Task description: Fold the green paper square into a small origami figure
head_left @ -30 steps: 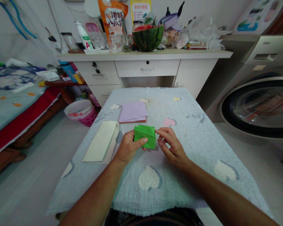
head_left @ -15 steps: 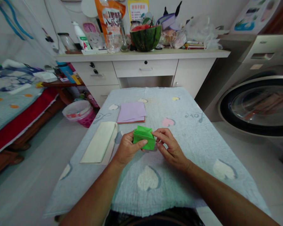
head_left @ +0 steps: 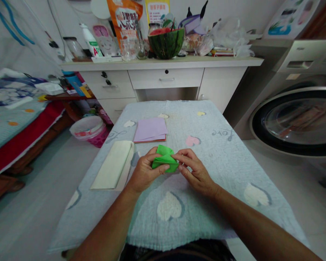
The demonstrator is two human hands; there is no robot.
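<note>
A piece of folded green paper point(head_left: 165, 158) is held between my two hands above the cloth-covered table. My left hand point(head_left: 146, 169) grips its left side, thumb across the front and a finger at the fold. At the right edge, my right hand point(head_left: 195, 169) pinches the paper between thumb and fingers. The paper's layers are spread a little at the middle. Beyond my hands lies a stack of square paper point(head_left: 152, 128), lilac on top with a red edge showing beneath. Left of my left hand rests a folded cream sheet point(head_left: 112, 165).
A pale blue cloth with hearts point(head_left: 220, 174) covers the table. Behind it stands a white desk point(head_left: 168, 78) carrying a cut watermelon point(head_left: 167, 43), jars and bags. A washing machine point(head_left: 296, 119) is on the right; a lined pink bin point(head_left: 91, 130) and a bed point(head_left: 13, 119) are left.
The green paper's layers have been pulled apart at the middle. My left fingers have moved onto its front fold, and my right fingers reach slightly further over its right side.
</note>
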